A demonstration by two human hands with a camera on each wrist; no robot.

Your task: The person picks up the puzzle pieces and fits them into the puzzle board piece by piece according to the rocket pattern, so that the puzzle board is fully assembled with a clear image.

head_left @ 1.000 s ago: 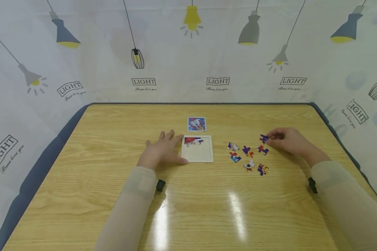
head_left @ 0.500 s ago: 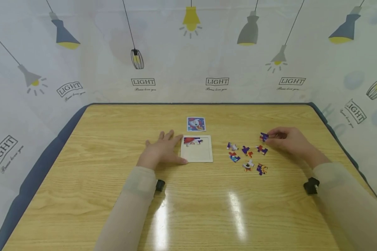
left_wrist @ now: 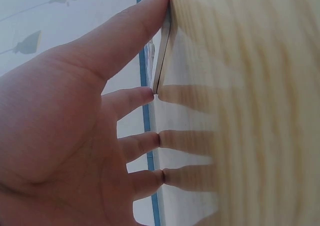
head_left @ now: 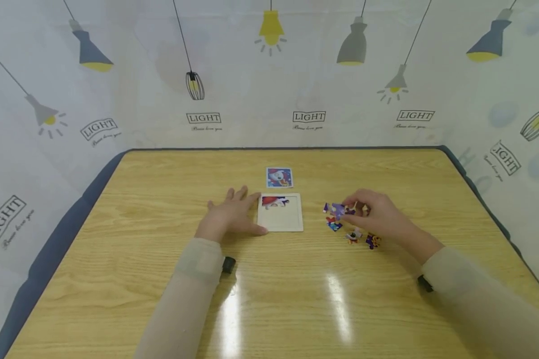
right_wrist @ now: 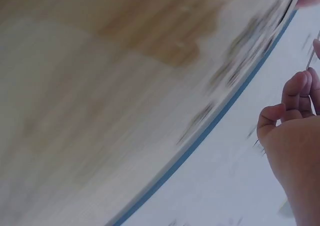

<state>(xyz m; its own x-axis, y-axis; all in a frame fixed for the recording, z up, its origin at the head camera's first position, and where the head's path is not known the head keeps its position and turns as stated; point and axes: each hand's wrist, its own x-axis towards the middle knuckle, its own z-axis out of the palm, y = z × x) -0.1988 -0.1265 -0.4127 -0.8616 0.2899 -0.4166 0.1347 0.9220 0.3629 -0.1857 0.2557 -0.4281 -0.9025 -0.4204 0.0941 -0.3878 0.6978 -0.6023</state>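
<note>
In the head view, my left hand (head_left: 228,217) lies with spread fingers at the left edge of a shallow white puzzle tray (head_left: 301,214). Thumb and index finger touch that edge; the left wrist view has the same hand (left_wrist: 55,121) beside the tray's thin side (left_wrist: 162,56). A strip of picture, red and white, fills the tray's upper left corner. My right hand (head_left: 377,212) pinches a purple jigsaw piece (head_left: 337,210) between thumb and fingers, above the loose pieces. Its thin edge (right_wrist: 312,56) shows in the right wrist view.
Several loose jigsaw pieces (head_left: 354,236) lie right of the tray, some partly hidden by the right hand. A small picture card (head_left: 279,177) lies behind the tray on the wooden table (head_left: 161,199). A cloth printed with lamps (head_left: 247,75) surrounds the table.
My right hand has moved left and slightly nearer me, carrying the purple jigsaw piece from the far right of the loose pieces to over them. My left hand keeps its place at the tray.
</note>
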